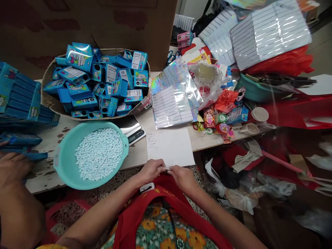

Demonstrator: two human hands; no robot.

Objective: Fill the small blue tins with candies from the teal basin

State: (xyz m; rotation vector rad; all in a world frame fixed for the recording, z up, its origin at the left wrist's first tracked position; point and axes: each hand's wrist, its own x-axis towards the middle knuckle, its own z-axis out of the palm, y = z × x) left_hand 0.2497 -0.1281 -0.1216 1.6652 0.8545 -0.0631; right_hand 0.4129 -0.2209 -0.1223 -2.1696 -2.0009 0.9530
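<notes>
My left hand (153, 170) and my right hand (181, 175) meet at the table's front edge, above my red apron (166, 188). Between their pinched fingertips is a small whitish piece, too small to name. Just beyond them lies a white paper sheet (171, 148) with handwriting at its upper left. To the left stands a turquoise basin (61, 155) holding many pale blue candies (100, 154). A digital scale (136, 135) sits partly beneath the basin's right side.
Blue candy boxes (80, 91) fill a cardboard tray (46, 100) at the back left. Another person's hand (14, 166) is at the far left. Silvery sticker sheets (172, 107), wrappers and cups (259, 114) crowd the right. Plastic bags (246, 197) lie lower right.
</notes>
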